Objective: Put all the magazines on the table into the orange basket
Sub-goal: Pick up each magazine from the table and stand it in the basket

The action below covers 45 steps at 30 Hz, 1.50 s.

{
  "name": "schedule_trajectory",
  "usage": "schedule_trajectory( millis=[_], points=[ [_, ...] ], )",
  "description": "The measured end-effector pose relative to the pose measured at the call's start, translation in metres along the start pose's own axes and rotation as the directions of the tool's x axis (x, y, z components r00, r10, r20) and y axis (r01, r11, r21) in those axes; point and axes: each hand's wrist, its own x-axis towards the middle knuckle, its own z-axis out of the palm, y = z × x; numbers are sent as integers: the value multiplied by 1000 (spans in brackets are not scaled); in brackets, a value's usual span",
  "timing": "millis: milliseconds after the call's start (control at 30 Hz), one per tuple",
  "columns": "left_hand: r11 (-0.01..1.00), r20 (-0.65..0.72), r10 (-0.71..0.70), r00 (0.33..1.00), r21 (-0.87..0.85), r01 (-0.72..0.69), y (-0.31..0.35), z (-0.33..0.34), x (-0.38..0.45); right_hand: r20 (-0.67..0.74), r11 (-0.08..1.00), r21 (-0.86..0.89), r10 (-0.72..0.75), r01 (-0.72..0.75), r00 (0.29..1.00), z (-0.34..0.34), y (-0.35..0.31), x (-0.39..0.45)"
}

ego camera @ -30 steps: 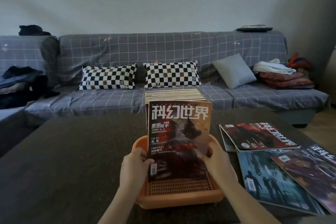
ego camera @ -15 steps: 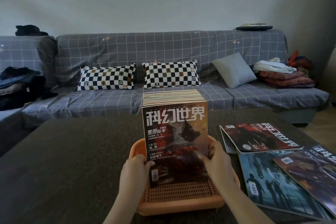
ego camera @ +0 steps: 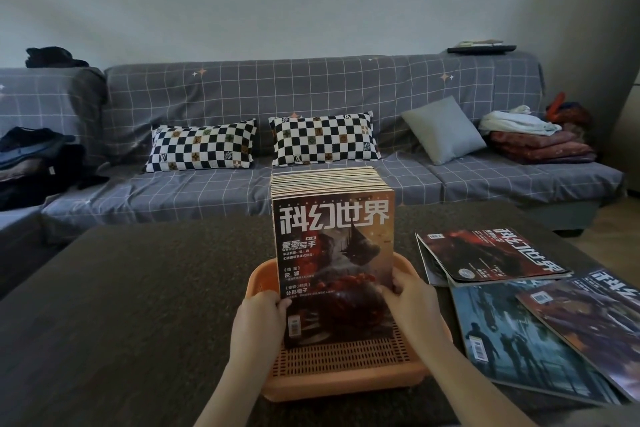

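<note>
While upright in orange basket [ego camera: 346,381], magazine stack [ego camera: 334,253] between both clasping grips: left hand [ego camera: 258,326], right hand [ego camera: 415,308].

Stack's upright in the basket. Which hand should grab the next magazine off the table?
Right. The right hand is beside the loose magazines lying right of the orange basket; the left hand would have to cross the upright stack.

I see the upright row of magazines [ego camera: 332,246] in the orange plastic basket [ego camera: 346,381] on the dark table [ego camera: 138,305]. Loose flat magazines [ego camera: 491,260] lie to its right. The grey checked sofa [ego camera: 311,97] sits behind.
</note>
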Motion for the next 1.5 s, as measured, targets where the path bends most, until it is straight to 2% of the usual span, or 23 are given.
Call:
schedule_trajectory(
  millis=[100, 267, 400, 500, 667, 867, 967, 1133, 1300, 1500],
  points=[
    [1000, 10, -10, 1000, 15, 10, 0, 1, 0, 1, 1000, 5, -1, 1, 1000, -2, 0, -1],
    [995, 118, -71, 991, 71, 63, 1, 1, 0, 36, 998, 43, 33, -35, 999, -3, -1, -2],
    [994, 91, -73, 993, 86, 66, 4, -8, -2, 53, 991, 108, 77, -82, 996, -5, 1, -2],
    [998, 54, -52, 997, 34, 51, 7, -14, -10, 56, 976, 167, 130, -137, 990, -9, 4, -5],
    [992, 13, 51, 999, -115, -49, 21, -12, -25, 22, 971, 214, 104, -106, 994, -19, 9, -21],
    [895, 117, 158, 980, -436, -93, 52, 13, -36, -54, 965, 255, 71, -55, 996, -38, 18, -48],
    [867, 129, 222, 966, -480, -135, 76, 30, -40, -94, 967, 251, 78, -52, 993, -55, 31, -59],
    [806, 199, 293, 935, -578, -130, 120, 65, -51, -194, 972, 225, 118, -73, 974, -83, 68, -69],
    [766, 219, 391, 894, -615, -185, 168, 107, -66, -255, 950, 259, 240, -173, 937, -108, 116, -77],
    [757, 316, 490, 812, -617, -216, 225, 158, -82, -369, 927, 196, 373, -321, 851, -138, 187, -86]
  ],
)
